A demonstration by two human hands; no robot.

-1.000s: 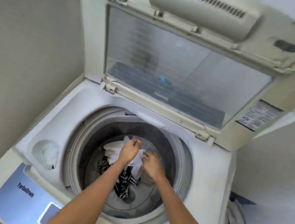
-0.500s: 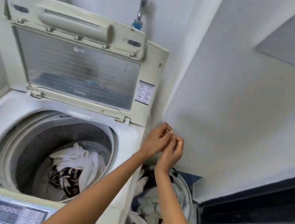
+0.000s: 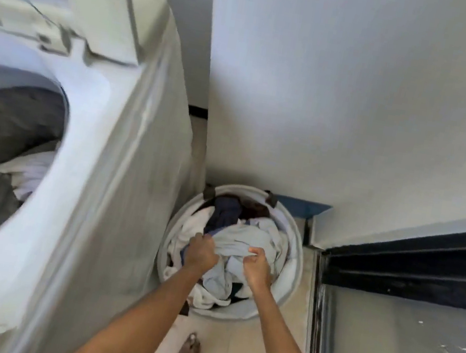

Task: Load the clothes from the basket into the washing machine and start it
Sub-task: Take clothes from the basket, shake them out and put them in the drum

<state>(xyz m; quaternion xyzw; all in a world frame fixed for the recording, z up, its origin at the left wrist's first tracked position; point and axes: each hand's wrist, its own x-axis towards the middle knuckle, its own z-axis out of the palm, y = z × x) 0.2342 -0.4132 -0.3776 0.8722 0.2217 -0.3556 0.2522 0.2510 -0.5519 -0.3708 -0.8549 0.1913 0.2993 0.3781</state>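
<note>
A round white basket stands on the floor right of the washing machine, full of white, pale blue and dark clothes. My left hand and my right hand are both down in the basket, each closed on a fold of the pale blue garment on top of the pile. A navy garment lies at the basket's far side. The machine's lid stands up, and white clothes lie in its drum at the left.
A white wall rises just behind the basket. A dark door frame and sill runs along the right. My bare foot is on the pale floor below the basket, in the narrow gap beside the machine.
My hands left the drum, swung right past the machine's corner and came down into the basket, where they closed on the pale blue garment. The view turned from the drum to the basket.
</note>
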